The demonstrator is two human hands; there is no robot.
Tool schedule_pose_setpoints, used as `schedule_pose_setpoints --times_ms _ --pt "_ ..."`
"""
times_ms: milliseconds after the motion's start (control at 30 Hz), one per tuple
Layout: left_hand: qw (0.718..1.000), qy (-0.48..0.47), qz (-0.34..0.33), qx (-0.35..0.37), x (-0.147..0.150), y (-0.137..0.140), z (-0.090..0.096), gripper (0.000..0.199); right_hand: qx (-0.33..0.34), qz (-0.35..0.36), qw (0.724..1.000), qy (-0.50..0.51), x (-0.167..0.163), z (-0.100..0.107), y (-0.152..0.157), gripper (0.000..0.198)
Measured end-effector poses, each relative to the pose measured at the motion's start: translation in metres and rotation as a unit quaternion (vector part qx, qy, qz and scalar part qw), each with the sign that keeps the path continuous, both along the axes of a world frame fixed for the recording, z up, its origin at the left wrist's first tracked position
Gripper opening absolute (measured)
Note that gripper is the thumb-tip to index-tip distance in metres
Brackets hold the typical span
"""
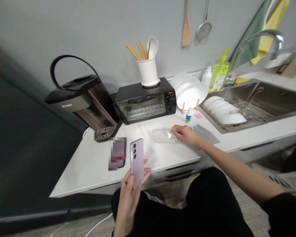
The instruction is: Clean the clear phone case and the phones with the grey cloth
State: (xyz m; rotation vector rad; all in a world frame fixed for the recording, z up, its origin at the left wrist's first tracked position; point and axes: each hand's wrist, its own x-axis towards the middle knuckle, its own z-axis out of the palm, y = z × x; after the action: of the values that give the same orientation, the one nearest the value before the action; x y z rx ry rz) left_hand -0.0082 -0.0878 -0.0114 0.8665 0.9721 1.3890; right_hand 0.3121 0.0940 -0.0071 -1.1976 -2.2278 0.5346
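Note:
My left hand [133, 182] is closed around the lower part of a lilac smartphone [137, 161], held upright near the counter's front edge with its camera side towards me. Over the counter, my right hand [184, 134] pinches the right end of a clear phone case [162, 136]. Whether the case still touches the counter is hard to tell. Just right of that hand lies a grey cloth [205, 133]. A small spray bottle [188, 115] and a pink slip [199, 116] are behind it. Left of the smartphone, a dark flat item [118, 153] is blurred out by pixels.
A black water dispenser [86, 102] stands at the left, beside a toaster oven [145, 102] topped with a white cup [148, 72] of chopsticks. White plates [192, 93] lean in a rack. At the right, the sink [268, 115] holds bowls [223, 110], near a soap bottle [218, 75].

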Motion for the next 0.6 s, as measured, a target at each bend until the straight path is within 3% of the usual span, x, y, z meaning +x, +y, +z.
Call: schedule_pose_setpoints --times_ms 67,133,300,367,433,600 --pt "0.991 0.123 0.023 0.039 -0.005 0.012 0.009 0.060 -0.010 0.026 1.000 -0.007 -0.001 -0.005 0.007 0.038" --pt "0.961 0.266 0.024 0.077 -0.006 0.027 0.021 0.061 0.010 0.055 0.998 -0.017 0.000 -0.013 0.010 0.036" --pt "0.815 0.540 -0.015 0.210 0.015 0.072 0.039 0.055 0.092 0.053 0.994 0.028 0.000 -0.025 0.006 0.042" --pt "0.765 0.595 -0.037 0.244 0.027 0.089 0.039 0.056 0.089 0.038 0.993 0.062 0.001 -0.024 0.004 0.045" --pt "0.734 0.623 -0.067 0.262 0.037 0.103 0.035 0.058 0.082 0.021 0.993 0.086 0.002 -0.021 0.003 0.050" --pt "0.704 0.633 -0.151 0.285 0.049 0.124 0.025 0.052 0.067 0.007 0.994 0.084 0.002 -0.018 0.003 0.058"
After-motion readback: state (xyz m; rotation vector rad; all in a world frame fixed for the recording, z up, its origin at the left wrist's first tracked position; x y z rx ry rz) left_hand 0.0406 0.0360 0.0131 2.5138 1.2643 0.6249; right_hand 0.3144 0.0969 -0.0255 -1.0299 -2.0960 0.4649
